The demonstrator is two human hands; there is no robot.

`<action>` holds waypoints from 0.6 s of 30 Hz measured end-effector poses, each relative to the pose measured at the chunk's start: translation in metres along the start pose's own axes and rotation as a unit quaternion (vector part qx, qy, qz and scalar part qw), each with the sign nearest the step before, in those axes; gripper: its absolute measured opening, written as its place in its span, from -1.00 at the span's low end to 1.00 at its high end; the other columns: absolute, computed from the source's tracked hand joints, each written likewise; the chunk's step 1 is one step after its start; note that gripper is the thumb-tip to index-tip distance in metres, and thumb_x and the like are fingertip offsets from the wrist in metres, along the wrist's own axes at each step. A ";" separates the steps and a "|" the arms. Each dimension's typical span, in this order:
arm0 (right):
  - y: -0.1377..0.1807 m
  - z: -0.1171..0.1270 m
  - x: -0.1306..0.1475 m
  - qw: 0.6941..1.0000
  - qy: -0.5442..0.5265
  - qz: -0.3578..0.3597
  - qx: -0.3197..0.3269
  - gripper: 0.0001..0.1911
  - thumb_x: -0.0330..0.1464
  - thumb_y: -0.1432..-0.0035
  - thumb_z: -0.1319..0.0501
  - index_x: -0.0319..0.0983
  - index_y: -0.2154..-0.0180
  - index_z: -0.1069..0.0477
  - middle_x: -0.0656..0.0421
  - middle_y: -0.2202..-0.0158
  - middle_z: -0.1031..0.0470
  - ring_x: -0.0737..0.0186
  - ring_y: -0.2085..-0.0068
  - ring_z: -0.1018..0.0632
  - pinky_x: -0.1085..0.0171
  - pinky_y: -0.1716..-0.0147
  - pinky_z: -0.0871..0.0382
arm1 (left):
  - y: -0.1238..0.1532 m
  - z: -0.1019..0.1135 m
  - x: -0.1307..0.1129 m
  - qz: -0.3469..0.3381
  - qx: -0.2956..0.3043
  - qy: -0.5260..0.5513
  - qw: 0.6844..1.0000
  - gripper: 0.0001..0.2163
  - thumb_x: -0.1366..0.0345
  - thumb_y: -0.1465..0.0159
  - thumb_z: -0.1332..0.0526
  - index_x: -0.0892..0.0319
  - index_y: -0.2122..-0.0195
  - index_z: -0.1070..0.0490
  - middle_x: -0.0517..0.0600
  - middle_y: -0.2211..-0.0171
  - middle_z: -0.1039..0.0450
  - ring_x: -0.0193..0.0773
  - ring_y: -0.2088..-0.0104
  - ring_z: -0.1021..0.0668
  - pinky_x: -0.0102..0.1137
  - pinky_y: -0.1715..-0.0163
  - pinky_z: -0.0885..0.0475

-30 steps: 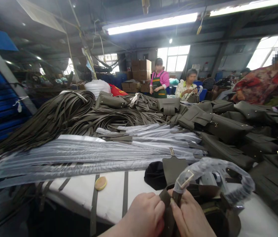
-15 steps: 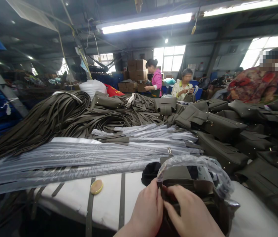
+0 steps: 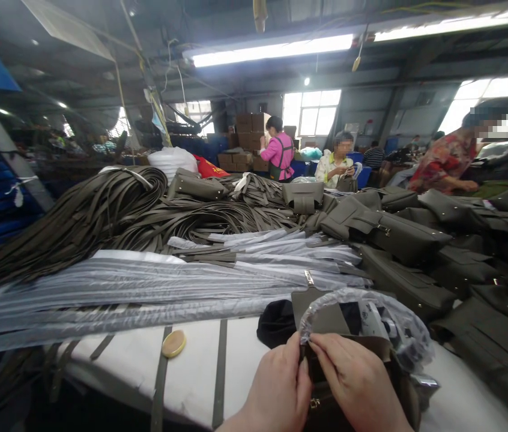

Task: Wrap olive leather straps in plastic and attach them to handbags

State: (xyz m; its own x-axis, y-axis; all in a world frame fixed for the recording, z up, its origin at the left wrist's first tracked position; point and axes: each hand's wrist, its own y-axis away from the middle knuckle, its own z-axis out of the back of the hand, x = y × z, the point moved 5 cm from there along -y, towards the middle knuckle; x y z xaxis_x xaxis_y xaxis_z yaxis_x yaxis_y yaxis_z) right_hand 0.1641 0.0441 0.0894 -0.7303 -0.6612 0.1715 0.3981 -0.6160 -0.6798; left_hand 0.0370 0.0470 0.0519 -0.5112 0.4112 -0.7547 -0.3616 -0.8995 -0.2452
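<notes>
A dark olive handbag (image 3: pixel 403 387) stands before me, its flap (image 3: pixel 319 309) laid back with a metal clasp at the tip. Its arched handle (image 3: pixel 348 295) is wrapped in clear crinkled plastic. My left hand (image 3: pixel 276 381) is closed at the left foot of this handle, thumb pressed to the fingers. Beside it, my right hand (image 3: pixel 356 372) pinches the same wrapped end between thumb and fingertips. Both sets of fingertips nearly meet there, and they partly hide the handle's base. Below the hands, a small metal fitting (image 3: pixel 314 403) shows on the bag.
A round yellow-rimmed tin (image 3: pixel 173 344) and dark straps (image 3: pixel 220 372) lie on the white surface. Plastic-wrapped strips (image 3: pixel 114 282) and heaped olive straps (image 3: pixel 78 216) spread beyond. Olive bags (image 3: pixel 389 231) pile up at the right. Several people work farther back.
Both hands have moved slightly right, and my right fingertips have risen to the wrapped handle end. The bag's flap shows more. In the background, the person in pink has turned away.
</notes>
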 end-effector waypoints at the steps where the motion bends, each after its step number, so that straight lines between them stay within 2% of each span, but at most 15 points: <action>1: 0.000 0.001 -0.001 1.000 0.011 0.011 0.004 -0.68 -0.40 -0.44 0.06 -0.23 0.20 -0.46 0.12 0.33 -0.62 0.22 0.38 -0.63 0.25 0.35 -0.49 | 0.000 -0.001 0.000 -0.007 -0.003 -0.002 1.000 -0.63 0.41 -0.32 0.03 0.28 -0.14 -0.28 0.24 0.08 -0.56 -0.03 0.17 -0.62 -0.23 0.17 -0.49; 4: 0.001 0.002 0.000 0.998 0.048 0.047 0.013 -0.68 -0.43 -0.42 0.08 -0.24 0.23 -0.43 0.12 0.40 -0.58 0.20 0.41 -0.61 0.23 0.39 -0.46 | 0.000 -0.005 0.007 0.005 -0.034 0.000 0.999 -0.62 0.39 -0.33 0.03 0.29 -0.16 -0.27 0.23 0.14 -0.58 -0.03 0.23 -0.63 -0.26 0.27 -0.49; 8: 0.004 0.006 0.002 0.997 0.037 0.074 -0.003 -0.74 -0.43 -0.40 0.04 -0.23 0.21 -0.41 0.14 0.39 -0.58 0.23 0.40 -0.61 0.27 0.35 -0.47 | -0.001 -0.002 0.018 0.055 -0.090 0.009 0.994 -0.63 0.38 -0.33 0.02 0.23 -0.16 -0.27 0.08 0.34 -0.59 -0.12 0.41 -0.61 -0.33 0.41 -0.42; 14: 0.002 0.005 -0.004 0.999 -0.003 0.051 -0.012 -0.75 -0.43 -0.43 0.04 -0.23 0.10 -0.40 0.14 0.27 -0.63 0.27 0.28 -0.65 0.32 0.23 -0.50 | -0.003 -0.005 0.018 0.053 -0.048 0.125 0.990 -0.72 0.38 -0.37 0.04 0.17 -0.04 -0.32 -0.05 0.50 -0.54 -0.21 0.48 -0.59 -0.39 0.42 -0.43; 18: 0.003 -0.002 -0.004 0.998 0.008 0.061 -0.005 -0.73 -0.41 -0.44 0.06 -0.23 0.13 -0.41 0.14 0.28 -0.64 0.26 0.30 -0.66 0.31 0.25 -0.51 | -0.001 -0.006 0.016 0.038 -0.033 0.126 0.991 -0.73 0.37 -0.36 0.02 0.21 -0.02 -0.34 -0.03 0.51 -0.53 -0.22 0.52 -0.56 -0.41 0.49 -0.39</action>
State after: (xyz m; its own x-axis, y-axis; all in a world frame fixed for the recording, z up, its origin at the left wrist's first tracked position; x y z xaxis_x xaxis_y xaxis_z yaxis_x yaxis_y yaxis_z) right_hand 0.1675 0.0460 0.0856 -0.6852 -0.7244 0.0754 0.4797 -0.5267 -0.7018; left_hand 0.0336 0.0539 0.0364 -0.3215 0.3003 -0.8980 -0.2738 -0.9373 -0.2155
